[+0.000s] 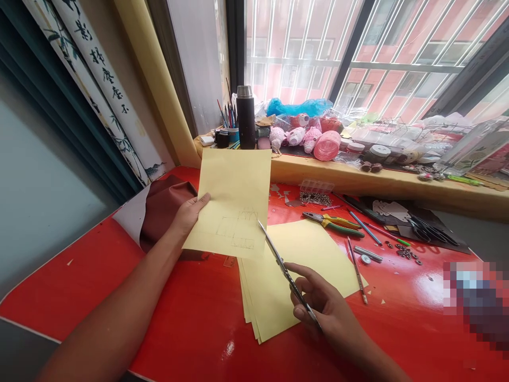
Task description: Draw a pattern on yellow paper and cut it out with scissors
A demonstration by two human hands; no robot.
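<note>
Left hand (pixel 190 216) holds yellow paper (pixel 234 196); right hand (pixel 330 310) holds scissors (pixel 287 277).

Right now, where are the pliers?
In the head view, the pliers lie on the red table, right of centre, just beyond the stacked yellow paper and left of a pencil.

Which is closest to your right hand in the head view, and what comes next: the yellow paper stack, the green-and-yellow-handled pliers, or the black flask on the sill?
From the right hand, nearest first:
1. Yellow paper stack: on the red table, just left of the hand.
2. Pliers: on the table, beyond the stack.
3. Black flask: on the window sill, farthest away.
</note>
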